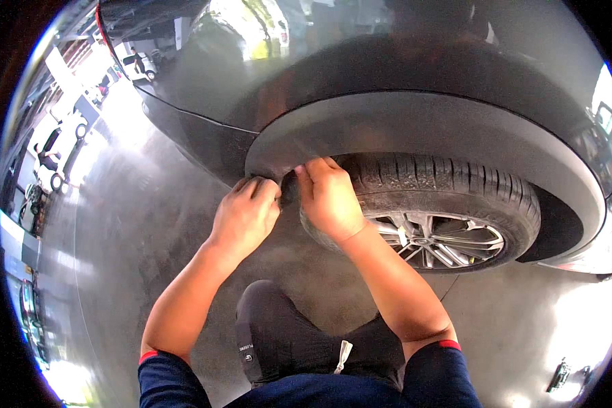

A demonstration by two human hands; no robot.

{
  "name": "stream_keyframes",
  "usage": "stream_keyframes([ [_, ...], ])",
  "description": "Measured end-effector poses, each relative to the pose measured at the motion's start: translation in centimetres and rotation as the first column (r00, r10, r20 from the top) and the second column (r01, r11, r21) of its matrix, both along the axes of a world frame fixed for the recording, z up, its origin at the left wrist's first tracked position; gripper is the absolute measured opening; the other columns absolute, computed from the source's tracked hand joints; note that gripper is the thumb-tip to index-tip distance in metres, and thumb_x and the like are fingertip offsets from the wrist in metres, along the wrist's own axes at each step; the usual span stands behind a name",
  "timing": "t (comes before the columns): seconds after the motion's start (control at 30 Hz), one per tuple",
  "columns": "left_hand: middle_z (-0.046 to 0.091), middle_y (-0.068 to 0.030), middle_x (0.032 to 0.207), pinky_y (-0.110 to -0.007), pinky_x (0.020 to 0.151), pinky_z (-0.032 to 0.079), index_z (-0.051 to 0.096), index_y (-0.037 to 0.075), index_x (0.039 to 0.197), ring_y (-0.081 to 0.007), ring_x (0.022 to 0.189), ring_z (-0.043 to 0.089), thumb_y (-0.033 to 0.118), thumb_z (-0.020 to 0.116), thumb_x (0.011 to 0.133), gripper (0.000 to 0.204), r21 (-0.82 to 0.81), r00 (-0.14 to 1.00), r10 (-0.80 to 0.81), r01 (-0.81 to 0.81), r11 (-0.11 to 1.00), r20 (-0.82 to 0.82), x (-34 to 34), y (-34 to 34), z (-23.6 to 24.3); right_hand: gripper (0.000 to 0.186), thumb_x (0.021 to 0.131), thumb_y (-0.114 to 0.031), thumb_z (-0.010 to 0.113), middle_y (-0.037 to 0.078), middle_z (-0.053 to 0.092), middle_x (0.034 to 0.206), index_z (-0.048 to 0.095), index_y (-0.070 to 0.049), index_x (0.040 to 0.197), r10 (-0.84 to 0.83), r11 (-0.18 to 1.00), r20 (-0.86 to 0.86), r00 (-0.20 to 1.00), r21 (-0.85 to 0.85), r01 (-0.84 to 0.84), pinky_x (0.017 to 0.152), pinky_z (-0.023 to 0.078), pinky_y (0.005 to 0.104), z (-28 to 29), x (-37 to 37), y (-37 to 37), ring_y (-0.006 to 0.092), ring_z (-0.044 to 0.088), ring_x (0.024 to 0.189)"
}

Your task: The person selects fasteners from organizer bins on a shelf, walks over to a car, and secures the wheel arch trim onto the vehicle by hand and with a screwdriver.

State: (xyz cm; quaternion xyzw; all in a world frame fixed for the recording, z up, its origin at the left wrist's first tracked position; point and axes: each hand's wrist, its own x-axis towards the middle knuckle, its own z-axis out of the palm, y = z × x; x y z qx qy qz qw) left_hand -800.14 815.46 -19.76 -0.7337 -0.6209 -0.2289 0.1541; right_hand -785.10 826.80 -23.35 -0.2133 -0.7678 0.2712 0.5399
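Note:
Both my hands are at the front lower corner of a dark grey car's wheel arch trim (401, 122). My left hand (247, 212) is closed, its curled fingers gripping the trim's lower edge where it meets the bumper (197, 136). Just to the right, my right hand (328, 194) pinches the inner lip of the same trim, thumb against the edge. Some fingertips are hidden behind the lip. Beside my right hand is the tyre (449, 175), with a silver and black multi-spoke wheel (425, 241) in it.
Grey glossy floor (136, 238) stretches under the car and to the left. White vehicles (64, 153) stand at the far left. A small dark object (559, 375) lies on the floor at the lower right. My bent knee (268, 306) is below my left hand.

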Motion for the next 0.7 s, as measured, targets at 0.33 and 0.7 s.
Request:
stream_keyframes([
  [0.33,0.063,-0.0119,0.088,-0.042,0.078,0.057,0.058,0.005,0.095,-0.033,0.085,0.065,0.005,0.07,0.077,0.022,0.021,0.998,-0.049,0.05,0.999,-0.042,-0.2,0.5,-0.5,0.024,0.086,-0.002,0.07,0.023,0.058,0.063,0.055,0.001,0.066,-0.105,0.99,-0.02,0.994,0.09,0.106,0.055,0.045,0.0471,-0.7,-0.7,0.6,0.0428,0.06,0.06],
  [0.7,0.06,-0.0127,0.087,-0.044,0.077,0.057,0.055,0.006,0.092,-0.0333,0.083,0.064,0.006,0.07,0.078,0.02,0.001,0.998,-0.03,0.03,1.0,-0.062,-0.2,0.2,-0.9,0.019,0.093,-0.004,0.063,0.011,0.064,0.065,0.064,0.005,0.076,0.073,0.973,0.022,0.997,-0.219,-0.067,0.058,0.045,0.0345,0.1,-0.1,1.5,0.0117,0.054,0.063],
])
